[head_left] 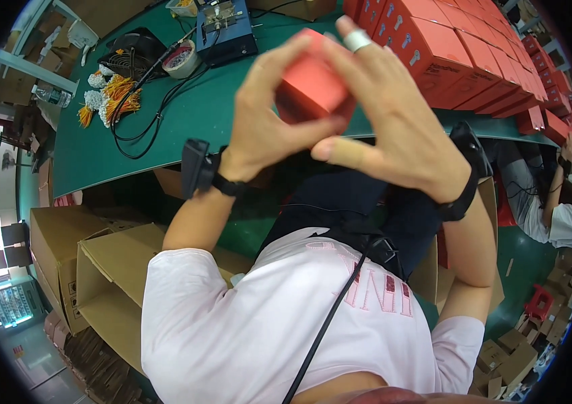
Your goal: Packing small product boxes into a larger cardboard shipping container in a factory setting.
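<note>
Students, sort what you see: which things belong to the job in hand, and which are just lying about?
Likely in the job:
red box, held by left hand and right hand
stacked red boxes

Apparently lying about:
orange wire bundles
clear bottle
red stool

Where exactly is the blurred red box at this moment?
In the head view, the red box is at upper centre, between the left hand and the right hand, left of the stacked red boxes.

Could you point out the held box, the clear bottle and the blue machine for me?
Held box (311, 79): head view, on its red side.
Bottle (52, 95): head view, on its clear body.
Blue machine (237, 31): head view, on its casing.
</note>
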Available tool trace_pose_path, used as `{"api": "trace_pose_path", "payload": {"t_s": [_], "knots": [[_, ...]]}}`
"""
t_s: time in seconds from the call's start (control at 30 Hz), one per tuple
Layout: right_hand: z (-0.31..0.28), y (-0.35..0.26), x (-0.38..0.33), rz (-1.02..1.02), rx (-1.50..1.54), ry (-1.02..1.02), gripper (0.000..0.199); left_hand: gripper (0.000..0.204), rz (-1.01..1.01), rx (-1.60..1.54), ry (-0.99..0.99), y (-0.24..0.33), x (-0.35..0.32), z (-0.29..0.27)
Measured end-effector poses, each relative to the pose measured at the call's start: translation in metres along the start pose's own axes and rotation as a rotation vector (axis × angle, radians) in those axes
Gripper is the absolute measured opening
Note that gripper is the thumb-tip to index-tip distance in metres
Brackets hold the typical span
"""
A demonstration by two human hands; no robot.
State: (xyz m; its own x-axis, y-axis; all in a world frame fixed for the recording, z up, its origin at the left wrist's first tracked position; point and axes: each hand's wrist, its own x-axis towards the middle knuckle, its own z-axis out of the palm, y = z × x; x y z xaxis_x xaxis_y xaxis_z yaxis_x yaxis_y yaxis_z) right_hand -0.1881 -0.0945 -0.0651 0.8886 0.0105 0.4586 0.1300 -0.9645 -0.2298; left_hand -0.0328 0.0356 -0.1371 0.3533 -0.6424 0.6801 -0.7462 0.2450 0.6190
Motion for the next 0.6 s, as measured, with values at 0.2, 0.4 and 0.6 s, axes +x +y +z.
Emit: {"api": "trace_pose_path", "payload": {"t_s": [0.2, 0.4, 0.6], "knots": [[-0.057, 0.012, -0.03, -0.158, 0.113, 0.418, 0.083, 0.06, -0.974, -1.309, 0.02, -0.039, 0.03, -0.058], [-0.006, -0.016, -0.023, -0.42, -0.294, 0.326, 0.078, 0.056, -0.947, -2.1, -0.468, -0.027, -0.004, -0.01], [0.011, -0.015, -0.002, -0.056, -0.04, 0.412, 0.088, 0.054, -0.681, -1.055, -0.454, -0.007, -0.015, -0.016]]}}
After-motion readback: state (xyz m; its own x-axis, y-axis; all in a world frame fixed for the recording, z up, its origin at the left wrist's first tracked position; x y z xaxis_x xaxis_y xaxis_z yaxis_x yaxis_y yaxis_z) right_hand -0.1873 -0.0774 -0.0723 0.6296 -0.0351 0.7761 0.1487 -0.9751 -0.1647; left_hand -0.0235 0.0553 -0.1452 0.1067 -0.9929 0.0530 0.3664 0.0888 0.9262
